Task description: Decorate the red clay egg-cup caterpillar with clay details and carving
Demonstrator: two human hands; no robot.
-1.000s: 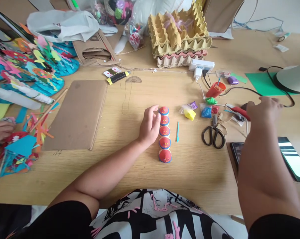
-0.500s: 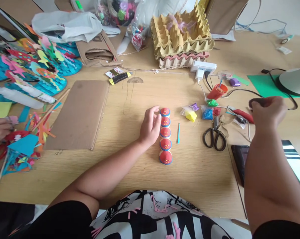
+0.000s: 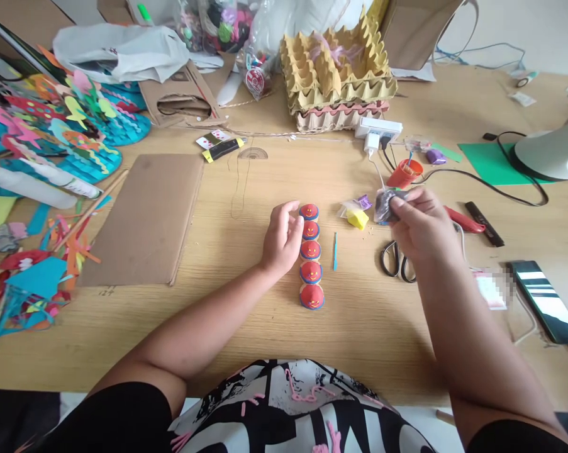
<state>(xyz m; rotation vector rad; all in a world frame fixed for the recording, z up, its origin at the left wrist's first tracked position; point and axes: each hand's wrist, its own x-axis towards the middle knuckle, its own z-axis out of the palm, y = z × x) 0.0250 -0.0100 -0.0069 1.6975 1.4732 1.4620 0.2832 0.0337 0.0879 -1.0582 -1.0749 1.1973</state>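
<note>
A column of several egg-carton cups, coated in red clay with yellow smiling faces and blue rims, stands on the table before me. My left hand rests just left of its far end, fingers curved and apart from the thumb, with nothing in it. In my right hand, a small clear packet of dark clay is pinched between thumb and fingers. Under that hand, black-handled scissors are partly hidden. Between cups and scissors lies a thin blue tool, near a yellow clay lump.
To the left lie a cardboard sheet and colourful paper scraps. Egg trays are stacked at the back beside a white power strip. An orange cup, a black marker and cables sit right.
My right hand has come leftward and nearer the cups, carrying the dark clay packet. My left hand stays by the cups. Another person's hand at the far left has left view.
</note>
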